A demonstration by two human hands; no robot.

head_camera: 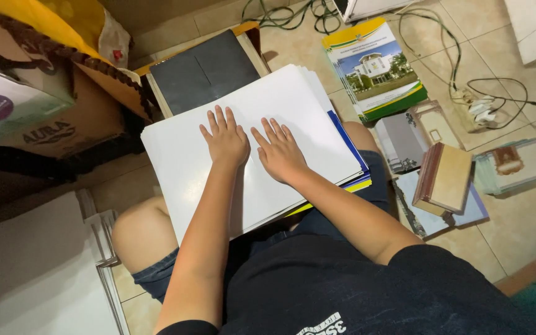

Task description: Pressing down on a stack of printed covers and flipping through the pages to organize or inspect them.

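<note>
1. On your lap lies the thick stack of large white paper sheets (280, 111); I place all other things from this stack.
2. Your left hand (226, 139) rests flat on the top sheet near the middle of the stack, fingers spread and apart, gripping nothing.
3. Your right hand (280, 152) lies just beside the left one, also flat with open fingers, and it holds nothing.
4. Under the stack, at its right edge, you can see blue and yellow sheet edges (353, 162) that come out a little.
5. Beyond the far edge of the stack a flat black folder (203, 71) lies on a low wooden surface.
6. To the right of the stack, on the tiled floor (516, 229), there are a booklet with green and yellow cover and a building photo (376, 68), a closed brown hardcover book (445, 178) and some other printed covers.
7. To the left of the stack stands a brown cardboard box (63, 118).
8. My judgement of progress: the sheets seem gathered and roughly squared, but the edges are still fanned at the far right corner, so the aligning looks not finished. No sheet is lifted.
</note>
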